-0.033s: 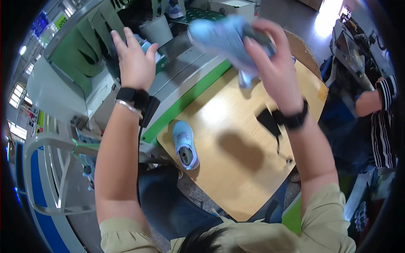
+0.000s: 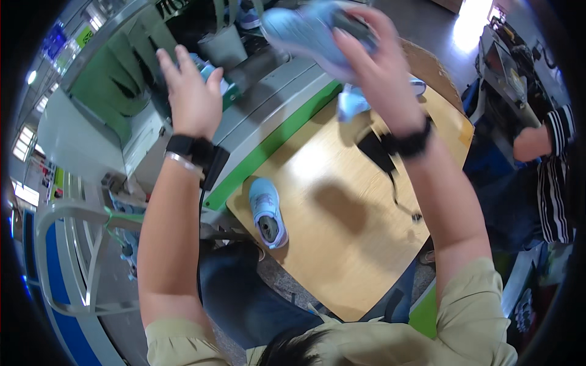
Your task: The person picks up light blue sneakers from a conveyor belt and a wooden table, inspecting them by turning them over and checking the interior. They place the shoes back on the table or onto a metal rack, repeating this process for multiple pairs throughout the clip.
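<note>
My right hand (image 2: 381,67) is raised high and grips a light blue shoe (image 2: 311,30), which is blurred. My left hand (image 2: 192,97) is also raised, palm open and fingers spread, holding nothing, above a grey machine bed (image 2: 262,91). Both wrists wear black bands. A second light blue shoe (image 2: 268,213) lies on its own at the near left edge of the wooden table (image 2: 342,256). Another light blue piece (image 2: 351,100) lies on the table's far side, partly hidden by my right forearm.
A green strip (image 2: 274,137) edges the machine next to the table. A black strap-like object (image 2: 375,152) lies mid-table. A pale bucket (image 2: 223,46) stands behind. A metal rack (image 2: 67,244) is at left. A person's striped sleeve (image 2: 552,177) is at right.
</note>
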Demonstrator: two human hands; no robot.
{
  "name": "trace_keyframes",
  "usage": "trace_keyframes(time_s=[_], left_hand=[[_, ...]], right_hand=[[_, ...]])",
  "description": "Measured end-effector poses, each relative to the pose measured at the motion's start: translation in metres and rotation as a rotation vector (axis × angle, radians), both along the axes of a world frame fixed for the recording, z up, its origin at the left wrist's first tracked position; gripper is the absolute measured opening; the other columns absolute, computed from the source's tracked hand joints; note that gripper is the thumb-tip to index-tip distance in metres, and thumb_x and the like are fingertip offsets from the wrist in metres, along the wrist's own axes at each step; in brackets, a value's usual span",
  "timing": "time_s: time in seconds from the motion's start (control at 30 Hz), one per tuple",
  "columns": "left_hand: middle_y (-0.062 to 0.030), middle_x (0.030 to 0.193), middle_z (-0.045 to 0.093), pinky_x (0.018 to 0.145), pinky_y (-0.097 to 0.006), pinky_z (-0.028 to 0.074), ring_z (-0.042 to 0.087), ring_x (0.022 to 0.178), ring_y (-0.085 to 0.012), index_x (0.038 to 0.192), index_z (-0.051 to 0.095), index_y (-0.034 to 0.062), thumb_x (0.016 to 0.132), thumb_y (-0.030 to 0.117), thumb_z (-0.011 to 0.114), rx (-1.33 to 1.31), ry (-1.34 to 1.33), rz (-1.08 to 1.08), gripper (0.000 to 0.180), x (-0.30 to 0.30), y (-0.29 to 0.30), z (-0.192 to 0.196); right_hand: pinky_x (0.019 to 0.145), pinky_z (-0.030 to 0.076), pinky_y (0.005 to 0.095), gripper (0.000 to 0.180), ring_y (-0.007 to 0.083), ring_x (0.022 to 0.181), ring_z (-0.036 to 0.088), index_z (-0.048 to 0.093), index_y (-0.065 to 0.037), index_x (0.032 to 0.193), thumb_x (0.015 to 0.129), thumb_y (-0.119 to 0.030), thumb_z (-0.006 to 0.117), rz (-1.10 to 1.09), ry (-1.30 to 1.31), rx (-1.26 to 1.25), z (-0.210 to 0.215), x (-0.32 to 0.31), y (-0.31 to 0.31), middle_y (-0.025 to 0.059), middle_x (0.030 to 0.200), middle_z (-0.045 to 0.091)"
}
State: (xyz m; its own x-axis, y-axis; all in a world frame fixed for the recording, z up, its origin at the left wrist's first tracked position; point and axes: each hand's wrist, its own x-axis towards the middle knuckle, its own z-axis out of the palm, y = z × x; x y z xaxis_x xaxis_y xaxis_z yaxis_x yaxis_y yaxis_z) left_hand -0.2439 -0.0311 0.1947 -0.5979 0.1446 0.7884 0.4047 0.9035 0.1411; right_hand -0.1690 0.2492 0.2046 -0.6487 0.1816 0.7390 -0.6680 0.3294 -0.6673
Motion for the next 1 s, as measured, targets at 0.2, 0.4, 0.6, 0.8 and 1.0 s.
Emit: trace_keyframes(time_s=[0.2,0.4,0.6,0.8,1.0], left_hand=[[-0.0306,0.165,0.014,0.123,-0.045,0.019,0.020,0.152,-0.0468,0.156,0.024,-0.0077,0.095,0.016,0.067,-0.021,-0.336,-0.293,0.079,0.110,0.029,-0.027],[-0.0311,0.163,0.017,0.121,-0.049,0.024,0.025,0.149,-0.0475,0.155,0.028,-0.0054,0.093,0.012,0.066,-0.075,-0.914,-0.253,0.075,0.186,-0.003,-0.129],[-0.0297,0.156,0.027,0.114,-0.047,0.038,0.038,0.140,-0.0482,0.151,0.033,-0.0033,0.094,0.008,0.062,0.161,-0.872,-0.295,0.065,0.192,0.005,-0.152],[-0.0284,0.154,0.030,0.114,-0.047,0.037,0.040,0.139,-0.0469,0.151,0.033,-0.0024,0.095,0.009,0.060,0.178,-0.830,-0.279,0.063,0.191,0.008,-0.159],[-0.0241,0.158,0.026,0.117,-0.044,0.032,0.033,0.144,-0.0395,0.151,0.037,0.0020,0.101,0.020,0.059,0.498,-0.840,-0.193,0.058,0.199,0.022,-0.172]], right_hand=[[0.109,0.045,0.0416,0.069,0.0389,0.127,0.058,0.033,-0.015,0.158,0.096,-0.024,0.063,-0.189,-0.329,0.396,-0.041,-0.183,-0.013,0.0263,0.136,0.059],[0.108,0.044,0.0489,0.077,0.0461,0.126,0.054,0.039,-0.018,0.155,0.089,-0.043,0.069,-0.355,-0.581,0.618,-0.143,-0.156,0.073,0.0241,0.132,0.061],[0.107,0.045,0.0461,0.090,0.0420,0.125,0.055,0.048,-0.008,0.141,0.067,-0.031,0.092,-0.211,-0.866,0.870,-0.189,-0.051,0.092,0.0223,0.128,0.060],[0.091,0.052,0.0469,0.074,0.0414,0.106,0.062,0.051,-0.001,0.124,0.065,-0.028,0.088,-0.191,-0.534,0.971,-0.189,-0.023,0.073,0.0238,0.112,0.064],[0.078,0.056,0.0466,0.075,0.0415,0.086,0.070,0.057,0.007,0.114,0.087,-0.063,0.058,0.232,-1.037,0.689,-0.146,0.043,0.006,0.0262,0.091,0.069]])
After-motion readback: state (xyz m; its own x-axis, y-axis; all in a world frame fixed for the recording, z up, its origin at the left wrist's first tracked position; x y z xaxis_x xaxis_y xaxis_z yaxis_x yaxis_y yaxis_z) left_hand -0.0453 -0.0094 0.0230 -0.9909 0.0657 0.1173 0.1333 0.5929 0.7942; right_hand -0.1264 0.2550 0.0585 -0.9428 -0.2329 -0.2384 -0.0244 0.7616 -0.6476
